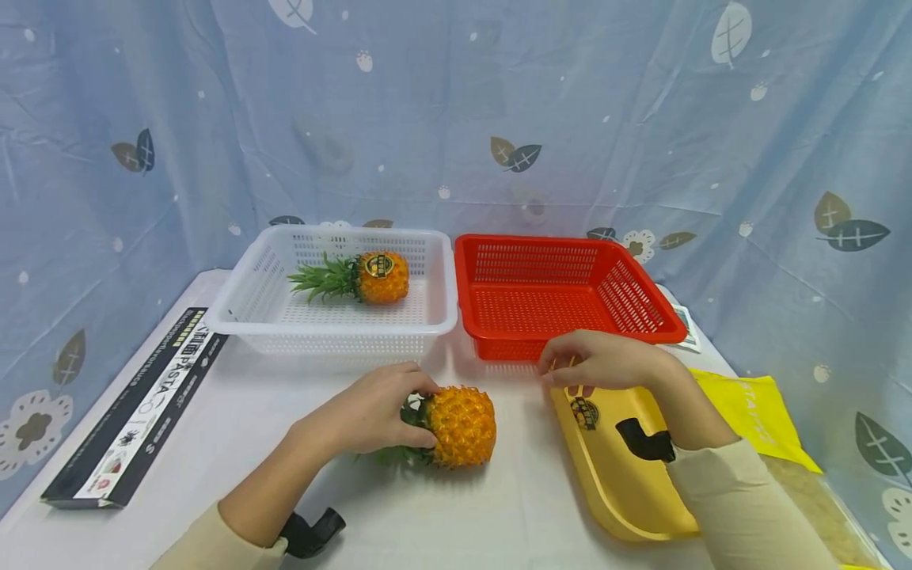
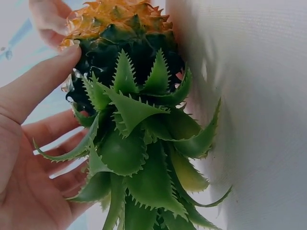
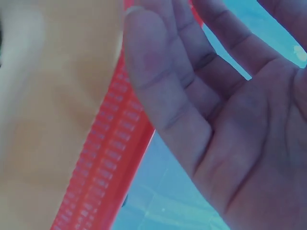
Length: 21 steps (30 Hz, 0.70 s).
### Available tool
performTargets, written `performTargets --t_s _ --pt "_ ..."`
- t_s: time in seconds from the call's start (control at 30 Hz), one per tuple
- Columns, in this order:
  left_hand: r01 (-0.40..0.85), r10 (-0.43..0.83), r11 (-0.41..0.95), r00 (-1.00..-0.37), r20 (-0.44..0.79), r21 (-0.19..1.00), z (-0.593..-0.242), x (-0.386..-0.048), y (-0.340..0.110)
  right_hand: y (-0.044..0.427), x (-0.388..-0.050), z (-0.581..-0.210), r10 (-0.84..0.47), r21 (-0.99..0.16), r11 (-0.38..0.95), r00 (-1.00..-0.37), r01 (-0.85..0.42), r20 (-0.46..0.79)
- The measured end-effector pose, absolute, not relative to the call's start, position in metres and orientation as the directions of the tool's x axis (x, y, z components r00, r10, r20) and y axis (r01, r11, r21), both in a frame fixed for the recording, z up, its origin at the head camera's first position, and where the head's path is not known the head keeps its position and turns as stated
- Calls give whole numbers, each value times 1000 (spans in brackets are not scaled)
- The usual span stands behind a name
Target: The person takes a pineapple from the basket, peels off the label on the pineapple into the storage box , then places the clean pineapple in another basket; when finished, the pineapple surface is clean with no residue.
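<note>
My left hand (image 1: 381,408) grips a small pineapple (image 1: 461,427) where the fruit meets its green crown. In the left wrist view, the thumb lies against the dark upper fruit, and fingers show behind the spiny leaves (image 2: 144,167). The pineapple lies on its side, its orange body pointing right. My right hand (image 1: 606,360) is at the far left rim of a yellow tray (image 1: 641,475), with loosely bent fingers. No held object shows in the right wrist view. A round dark label (image 1: 584,412) shows just below those fingers, at the tray's inner left side.
A white basket (image 1: 335,328) at the back left holds another pineapple (image 1: 383,277). Right beside it stands a red basket (image 1: 563,344). A long black pasta box (image 1: 135,404) lies at the left. A yellow bag (image 1: 755,412) lies at the right, by the patterned curtain (image 1: 442,119).
</note>
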<state>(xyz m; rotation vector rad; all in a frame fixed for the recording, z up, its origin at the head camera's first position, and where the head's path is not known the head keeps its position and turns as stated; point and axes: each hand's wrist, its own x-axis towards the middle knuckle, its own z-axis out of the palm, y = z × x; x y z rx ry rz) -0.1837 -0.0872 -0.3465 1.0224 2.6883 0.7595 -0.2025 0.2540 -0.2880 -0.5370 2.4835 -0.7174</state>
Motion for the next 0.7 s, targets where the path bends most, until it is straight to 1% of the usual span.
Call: performTargets --t_s 0.13,0.4,0.7 --pt "574 661 634 -750 22 518 -347 -183 -87 245 -202 -288 -523 -607 753 -792 -255 -315" --pt "560 652 641 -758 13 525 -346 -183 -88 229 -203 -288 -542 -650 711 -797 -266 -267" --pt "566 652 646 -758 17 512 -346 -183 -87 203 -202 -294 -561 -703 676 -773 -221 -297"
